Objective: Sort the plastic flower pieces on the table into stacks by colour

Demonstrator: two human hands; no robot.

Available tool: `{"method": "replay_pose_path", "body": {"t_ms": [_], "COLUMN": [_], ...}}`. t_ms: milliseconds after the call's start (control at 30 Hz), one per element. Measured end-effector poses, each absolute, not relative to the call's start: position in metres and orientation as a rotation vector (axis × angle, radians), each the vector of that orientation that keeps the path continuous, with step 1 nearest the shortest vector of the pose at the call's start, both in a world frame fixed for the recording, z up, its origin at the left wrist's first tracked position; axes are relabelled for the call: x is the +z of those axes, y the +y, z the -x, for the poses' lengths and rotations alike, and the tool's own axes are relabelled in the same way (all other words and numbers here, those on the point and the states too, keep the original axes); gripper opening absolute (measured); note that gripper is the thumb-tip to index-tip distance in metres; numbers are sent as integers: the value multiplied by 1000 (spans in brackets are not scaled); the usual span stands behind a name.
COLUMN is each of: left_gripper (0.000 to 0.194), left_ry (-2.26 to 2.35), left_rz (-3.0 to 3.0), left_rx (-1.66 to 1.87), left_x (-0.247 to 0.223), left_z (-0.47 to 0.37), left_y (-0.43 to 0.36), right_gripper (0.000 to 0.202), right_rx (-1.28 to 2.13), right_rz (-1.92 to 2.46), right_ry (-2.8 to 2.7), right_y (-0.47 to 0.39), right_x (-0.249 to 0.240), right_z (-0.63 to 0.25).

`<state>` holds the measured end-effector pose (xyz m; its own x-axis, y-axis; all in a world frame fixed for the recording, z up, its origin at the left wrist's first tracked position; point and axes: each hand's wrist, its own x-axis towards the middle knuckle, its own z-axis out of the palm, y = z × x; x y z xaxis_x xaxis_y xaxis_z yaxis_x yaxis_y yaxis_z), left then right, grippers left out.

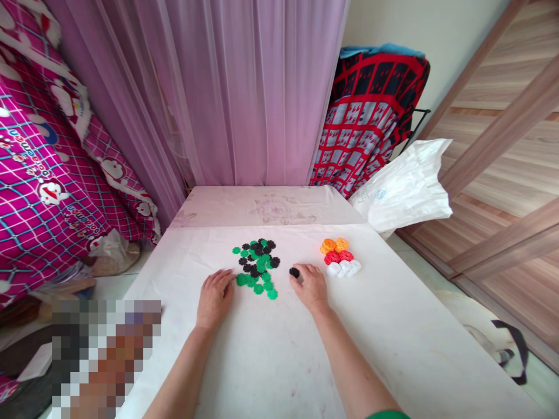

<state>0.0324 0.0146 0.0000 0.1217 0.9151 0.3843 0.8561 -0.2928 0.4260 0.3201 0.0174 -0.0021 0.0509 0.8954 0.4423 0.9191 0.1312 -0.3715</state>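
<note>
A loose pile of small green and black notched plastic discs (261, 263) lies on the white-covered table (262, 361). My left hand (215, 297) rests on the cloth just left of the pile, fingers stretched out and holding nothing; a fingertip is close to the green discs. To the right of the pile, my right hand (311, 286) pinches a short stack of black discs (294, 272) between thumb and fingers. Beyond that hand sit grouped discs in rows: orange discs (335, 245), red discs (339, 257) and white discs (345, 267).
A purple curtain (244, 93) hangs behind the table. At the right edge stands a white plastic bag (402, 186), near a chair draped in red and black cloth (362, 110). Pink patterned fabric (52, 151) hangs at the left. A blurred patch covers the lower left.
</note>
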Motion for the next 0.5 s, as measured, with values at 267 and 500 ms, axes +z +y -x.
{"method": "replay_pose_path", "body": {"t_ms": [267, 500], "left_gripper": [31, 31], "left_ry": [1802, 1803], "left_rz": [-2275, -2266], "left_rx": [894, 882], "left_x": [1, 2], "left_z": [-33, -33], "left_y": [14, 14], "right_gripper": [17, 19], "right_rx": [-26, -30], "right_rz": [1770, 1797], "right_ry": [-1814, -1812], "right_y": [16, 16], "right_x": [-2, -1], "right_z": [-320, -319]}}
